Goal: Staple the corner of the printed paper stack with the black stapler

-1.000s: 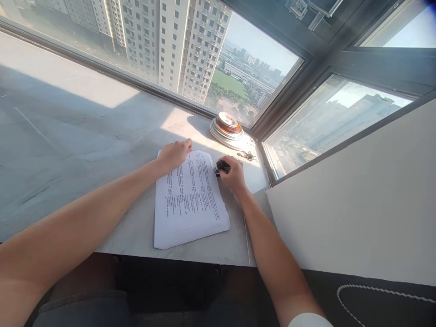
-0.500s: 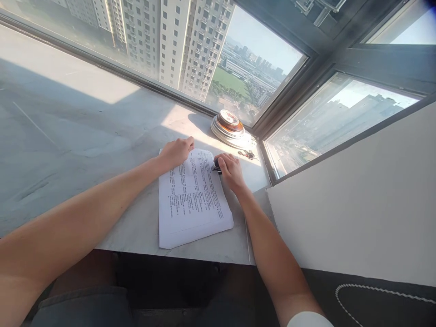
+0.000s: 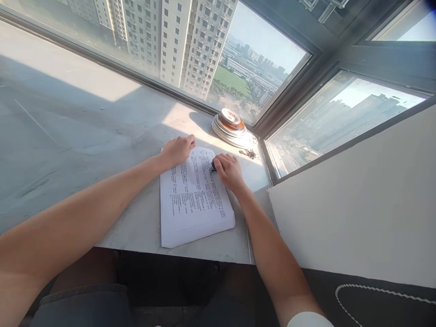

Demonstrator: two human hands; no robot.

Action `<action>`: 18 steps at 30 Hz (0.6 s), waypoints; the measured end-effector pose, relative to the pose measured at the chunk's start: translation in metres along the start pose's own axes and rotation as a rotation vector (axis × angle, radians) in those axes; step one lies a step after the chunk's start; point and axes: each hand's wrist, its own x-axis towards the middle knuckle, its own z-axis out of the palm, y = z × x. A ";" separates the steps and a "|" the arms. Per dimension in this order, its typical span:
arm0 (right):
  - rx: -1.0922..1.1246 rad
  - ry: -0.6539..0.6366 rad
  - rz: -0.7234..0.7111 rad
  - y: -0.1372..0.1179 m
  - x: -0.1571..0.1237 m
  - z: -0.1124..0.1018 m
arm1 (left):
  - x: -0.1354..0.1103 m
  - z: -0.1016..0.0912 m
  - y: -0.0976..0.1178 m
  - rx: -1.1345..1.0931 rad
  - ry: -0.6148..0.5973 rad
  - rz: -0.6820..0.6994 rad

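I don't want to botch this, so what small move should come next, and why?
Probably squeeze the black stapler: your right hand grips it at the right edge of the printed paper, while your left hand lies over the far-left corner. Whether the stapler straddles the edge is hidden.

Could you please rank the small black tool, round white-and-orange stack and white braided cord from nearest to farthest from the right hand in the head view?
1. Small black tool: in the right hand.
2. Round white-and-orange stack: beyond, in sunlight.
3. White braided cord: lower right.
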 end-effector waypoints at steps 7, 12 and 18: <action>-0.018 -0.013 0.008 -0.003 0.001 0.001 | 0.001 0.001 -0.002 -0.003 0.012 0.018; -0.017 -0.007 0.005 -0.005 0.000 0.002 | 0.001 0.002 -0.002 0.000 0.018 0.020; -0.048 -0.027 -0.006 -0.010 0.001 0.002 | 0.002 0.005 -0.005 0.006 0.031 0.032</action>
